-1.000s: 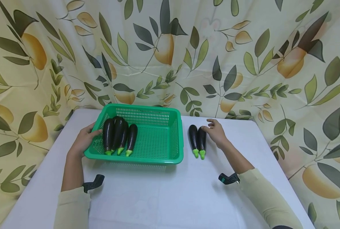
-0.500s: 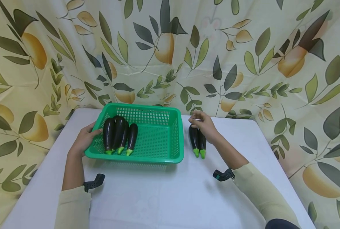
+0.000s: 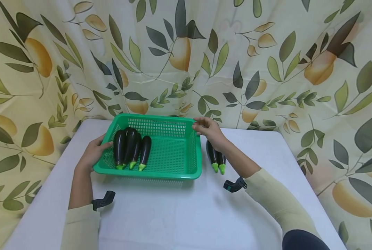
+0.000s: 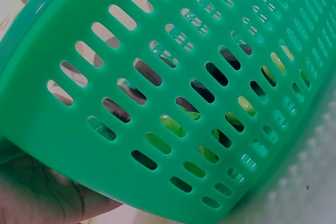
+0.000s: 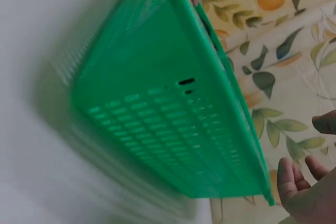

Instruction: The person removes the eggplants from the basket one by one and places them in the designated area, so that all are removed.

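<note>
A green plastic basket (image 3: 170,175) is on the white table with several dark eggplants (image 3: 146,149) lying in its left part, green stem ends toward me. At its left rim, my left hand (image 3: 93,152) grips the basket, thumb over the edge; the left wrist view shows that hand (image 4: 42,190) under the rim. My right hand (image 3: 211,132) is at the far right corner, fingertips right by the rim. In the right wrist view, this hand (image 5: 310,187) has thumb and fingers apart with nothing between them. Two more eggplants (image 3: 211,154) lie right of the basket, partly hidden beneath the right forearm.
The white cloth-covered table (image 3: 173,215) extends in front of the basket and to its right. A curtain (image 3: 217,69) printed with fruit and leaves hangs right behind the table's back edge. Each wrist carries a small black camera (image 3: 103,200).
My right hand has moved left from beside the two eggplants, passing over them to the basket's far right corner. The left hand and the basket have stayed in place.
</note>
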The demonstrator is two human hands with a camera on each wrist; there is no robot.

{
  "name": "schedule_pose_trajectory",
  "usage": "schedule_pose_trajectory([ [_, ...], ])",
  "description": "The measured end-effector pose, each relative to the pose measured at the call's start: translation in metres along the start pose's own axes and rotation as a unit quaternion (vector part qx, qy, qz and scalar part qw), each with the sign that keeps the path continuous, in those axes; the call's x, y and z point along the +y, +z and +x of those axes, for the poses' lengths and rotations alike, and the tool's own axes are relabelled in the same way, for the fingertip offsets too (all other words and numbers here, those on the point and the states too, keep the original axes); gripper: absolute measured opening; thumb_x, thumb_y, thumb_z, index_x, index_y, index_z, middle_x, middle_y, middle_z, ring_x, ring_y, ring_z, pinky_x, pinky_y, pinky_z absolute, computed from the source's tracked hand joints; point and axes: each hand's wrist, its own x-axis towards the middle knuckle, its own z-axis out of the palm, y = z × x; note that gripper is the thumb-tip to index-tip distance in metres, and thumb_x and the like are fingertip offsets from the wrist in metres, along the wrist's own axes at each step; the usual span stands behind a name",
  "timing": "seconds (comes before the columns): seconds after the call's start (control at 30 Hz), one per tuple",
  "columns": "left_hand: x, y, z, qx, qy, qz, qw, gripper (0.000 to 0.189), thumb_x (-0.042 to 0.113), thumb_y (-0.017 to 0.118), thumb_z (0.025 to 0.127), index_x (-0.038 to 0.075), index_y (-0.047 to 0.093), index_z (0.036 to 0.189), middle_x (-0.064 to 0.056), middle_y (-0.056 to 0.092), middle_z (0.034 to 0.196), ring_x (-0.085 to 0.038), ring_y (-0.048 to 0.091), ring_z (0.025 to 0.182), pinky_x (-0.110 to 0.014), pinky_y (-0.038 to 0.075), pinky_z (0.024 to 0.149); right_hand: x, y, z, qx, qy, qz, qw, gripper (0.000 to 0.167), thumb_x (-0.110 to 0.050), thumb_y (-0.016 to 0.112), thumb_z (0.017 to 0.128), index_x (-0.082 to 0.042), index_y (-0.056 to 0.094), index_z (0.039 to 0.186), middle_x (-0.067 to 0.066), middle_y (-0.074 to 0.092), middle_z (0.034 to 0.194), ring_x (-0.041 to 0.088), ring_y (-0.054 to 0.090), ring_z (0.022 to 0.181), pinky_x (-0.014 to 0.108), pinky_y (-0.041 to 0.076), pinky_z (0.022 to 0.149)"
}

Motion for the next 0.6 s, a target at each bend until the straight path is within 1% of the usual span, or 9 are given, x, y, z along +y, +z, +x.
schedule_pose_trajectory([
  [0.17, 0.001, 0.000, -0.001, 0.001, -0.002, 0.000, 1.0000, 0.065, 0.030, 0.047, 0.112, 0.010, 0.021, 0.168, -0.031, 0.034, 0.162, -0.052, 0.045, 0.138, -0.059, 0.049, 0.102, -0.009, 0.013, 0.010, -0.038, 0.018, -0.002, 0.9991, 0.053, -0.010, 0.065, 0.104, 0.005, 0.046, 0.151, 0.030, 0.049, 0.145, 0.039, 0.055, 0.129, 0.043, 0.050, 0.106],
  [0.3, 0.001, 0.001, -0.002, 0.002, -0.003, -0.005, 1.0000, 0.065, 0.029, 0.048, 0.112, 0.009, 0.022, 0.168, -0.031, 0.033, 0.162, -0.052, 0.045, 0.139, -0.060, 0.048, 0.102, -0.016, 0.020, 0.018, -0.063, 0.038, 0.014, 0.9972, 0.053, -0.009, 0.064, 0.105, 0.005, 0.045, 0.152, 0.030, 0.048, 0.146, 0.044, 0.052, 0.134, 0.046, 0.047, 0.109],
  [0.37, 0.001, 0.001, -0.003, 0.002, -0.001, -0.006, 1.0000, 0.064, 0.028, 0.048, 0.112, 0.009, 0.022, 0.168, -0.031, 0.033, 0.163, -0.053, 0.044, 0.139, -0.061, 0.047, 0.103, -0.020, 0.022, 0.023, -0.074, 0.045, 0.030, 0.9958, 0.052, -0.007, 0.062, 0.106, 0.007, 0.043, 0.153, 0.028, 0.049, 0.144, 0.047, 0.049, 0.137, 0.048, 0.045, 0.111],
  [0.5, 0.002, 0.002, -0.004, 0.002, 0.001, -0.006, 1.0000, 0.064, 0.027, 0.048, 0.112, 0.008, 0.022, 0.168, -0.030, 0.032, 0.163, -0.053, 0.043, 0.140, -0.062, 0.046, 0.104, -0.028, 0.023, 0.032, -0.088, 0.074, 0.053, 0.9919, 0.052, -0.006, 0.060, 0.106, 0.007, 0.041, 0.153, 0.027, 0.048, 0.146, 0.048, 0.044, 0.142, 0.053, 0.042, 0.113],
  [0.6, 0.004, 0.001, -0.003, 0.001, -0.001, -0.006, 1.0000, 0.065, 0.028, 0.048, 0.112, 0.008, 0.021, 0.168, -0.031, 0.032, 0.163, -0.052, 0.044, 0.140, -0.061, 0.047, 0.104, -0.034, 0.026, 0.038, -0.093, 0.107, 0.052, 0.9885, 0.054, -0.007, 0.061, 0.106, 0.003, 0.041, 0.155, 0.026, 0.049, 0.150, 0.045, 0.044, 0.143, 0.055, 0.040, 0.114],
])
